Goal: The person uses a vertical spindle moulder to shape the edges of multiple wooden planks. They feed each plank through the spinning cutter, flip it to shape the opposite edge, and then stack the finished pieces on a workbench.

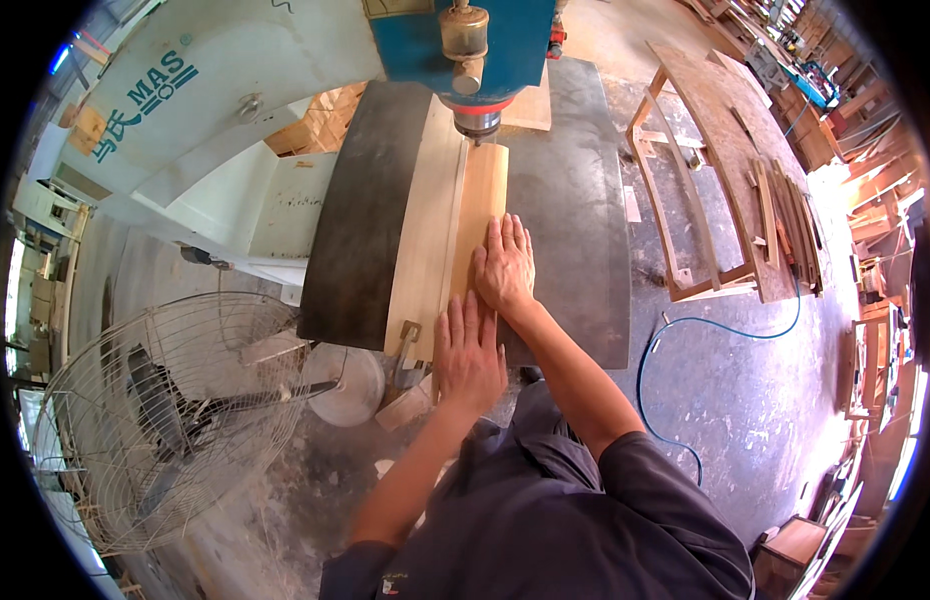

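Note:
A narrow wooden board (485, 185) lies lengthwise on the dark metal machine table (570, 210), alongside a longer pale wooden fence (425, 220). My right hand (506, 268) rests flat on the board's right edge, fingers stretched forward. Closer to me, my left hand (470, 355) lies flat over the board's near end, its fingers also extended. Neither hand grips anything. At the board's far end hangs the machine's metal chuck (477, 122), below a red ring and blue head (410, 50). The bit's contact with the wood is too small to make out.
A metal clamp (410, 335) sits at the fence's near end. To the left stands a large wire-caged fan (175, 410). On the right, a wooden workbench (720, 130) carries several wood strips, and a blue hose (640, 375) curls across the floor.

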`<action>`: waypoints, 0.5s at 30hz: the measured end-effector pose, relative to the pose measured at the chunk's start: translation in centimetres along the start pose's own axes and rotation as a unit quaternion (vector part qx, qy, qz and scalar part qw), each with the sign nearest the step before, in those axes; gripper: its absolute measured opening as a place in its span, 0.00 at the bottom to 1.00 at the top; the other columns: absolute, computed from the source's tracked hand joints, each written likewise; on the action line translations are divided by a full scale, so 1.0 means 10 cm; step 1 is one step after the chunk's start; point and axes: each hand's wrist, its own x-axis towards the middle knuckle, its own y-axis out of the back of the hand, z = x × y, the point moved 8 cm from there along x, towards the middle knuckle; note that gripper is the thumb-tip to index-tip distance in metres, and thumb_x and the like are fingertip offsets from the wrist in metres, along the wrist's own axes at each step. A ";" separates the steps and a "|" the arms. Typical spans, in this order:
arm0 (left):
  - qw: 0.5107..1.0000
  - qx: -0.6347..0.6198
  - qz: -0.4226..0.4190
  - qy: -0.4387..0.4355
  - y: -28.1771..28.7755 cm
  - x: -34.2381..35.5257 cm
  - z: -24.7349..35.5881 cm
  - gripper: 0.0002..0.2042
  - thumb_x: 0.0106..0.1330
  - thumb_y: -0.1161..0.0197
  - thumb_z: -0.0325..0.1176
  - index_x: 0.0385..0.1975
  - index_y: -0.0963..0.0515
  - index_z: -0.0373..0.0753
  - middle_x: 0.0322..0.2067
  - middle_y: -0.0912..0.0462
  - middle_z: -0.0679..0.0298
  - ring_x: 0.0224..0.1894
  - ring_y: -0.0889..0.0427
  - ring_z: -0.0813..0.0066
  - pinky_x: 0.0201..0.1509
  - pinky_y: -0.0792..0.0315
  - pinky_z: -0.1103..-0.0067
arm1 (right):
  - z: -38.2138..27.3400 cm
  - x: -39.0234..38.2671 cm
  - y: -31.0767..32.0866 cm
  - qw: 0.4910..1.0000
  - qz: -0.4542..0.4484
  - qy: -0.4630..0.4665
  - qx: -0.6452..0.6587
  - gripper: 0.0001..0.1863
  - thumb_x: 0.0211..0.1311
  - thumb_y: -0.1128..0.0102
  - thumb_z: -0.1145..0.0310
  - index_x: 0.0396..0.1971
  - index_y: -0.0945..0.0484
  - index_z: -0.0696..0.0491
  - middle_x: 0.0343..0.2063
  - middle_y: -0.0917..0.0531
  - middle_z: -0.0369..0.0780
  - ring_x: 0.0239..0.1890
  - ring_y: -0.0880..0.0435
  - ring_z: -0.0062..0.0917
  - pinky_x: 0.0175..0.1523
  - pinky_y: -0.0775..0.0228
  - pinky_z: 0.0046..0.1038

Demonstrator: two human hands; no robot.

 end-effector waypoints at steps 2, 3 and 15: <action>1.000 0.007 0.020 0.009 -0.03 0.04 -0.02 0.38 0.68 0.41 0.36 0.77 0.44 0.31 0.77 0.46 0.41 0.80 0.51 0.40 0.82 0.58 0.49 | 0.02 0.02 -0.01 1.000 -0.003 0.001 0.004 0.33 0.75 0.54 0.58 0.72 0.37 0.66 0.71 0.34 0.61 0.78 0.42 0.52 0.82 0.56 0.47; 0.999 0.007 0.029 0.017 -0.05 0.06 -0.03 0.37 0.68 0.41 0.36 0.77 0.44 0.31 0.77 0.46 0.41 0.80 0.51 0.40 0.82 0.58 0.49 | 0.02 0.03 0.00 1.000 0.006 0.007 0.007 0.33 0.76 0.54 0.58 0.72 0.37 0.66 0.71 0.34 0.61 0.78 0.42 0.52 0.82 0.56 0.46; 0.990 0.118 0.039 0.063 -0.29 0.75 -0.17 0.35 0.72 0.48 0.42 0.76 0.42 0.31 0.78 0.43 0.52 0.82 0.52 0.58 0.84 0.63 0.56 | 0.19 0.13 0.03 0.997 0.059 0.053 0.026 0.26 0.67 0.44 0.63 0.63 0.28 0.59 0.65 0.24 0.55 0.73 0.32 0.47 0.76 0.41 0.51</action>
